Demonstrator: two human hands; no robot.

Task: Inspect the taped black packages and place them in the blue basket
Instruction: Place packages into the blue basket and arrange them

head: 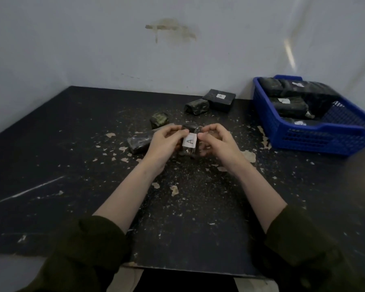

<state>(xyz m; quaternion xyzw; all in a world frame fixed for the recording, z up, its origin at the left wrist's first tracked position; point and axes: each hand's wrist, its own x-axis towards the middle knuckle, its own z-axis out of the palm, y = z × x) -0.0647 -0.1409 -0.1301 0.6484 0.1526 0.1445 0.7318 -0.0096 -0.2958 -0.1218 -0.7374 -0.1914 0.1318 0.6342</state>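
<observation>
Black and glossy with tape, the held package [189, 131] sits between our two hands, its white label [189, 141] with the letter A turned towards us; our left hand [165, 142] curls its fingers round the package's left side, thumb on the near face beside the label; our right hand [215, 142] pinches the opposite edge between thumb and bent fingers; we cannot tell whether the package's lower end touches the worktop [72, 144]. Just beyond our left hand, partly hidden by it, lies a long package [139, 141]; a little farther out from that hand sits a small package [159, 119]; farther still, beyond the right hand, a squat package [197, 107] lies just beside a flat package [219, 100] that bears its own A label. Well out to the right of our right hand stands the blue basket [316, 140], with several black packages [289, 106] stacked inside, some showing white labels. Pale flakes [174, 189] speckle the dark worktop beneath both wrists; dark green sleeves [89, 245] cover our arms nearer us.
</observation>
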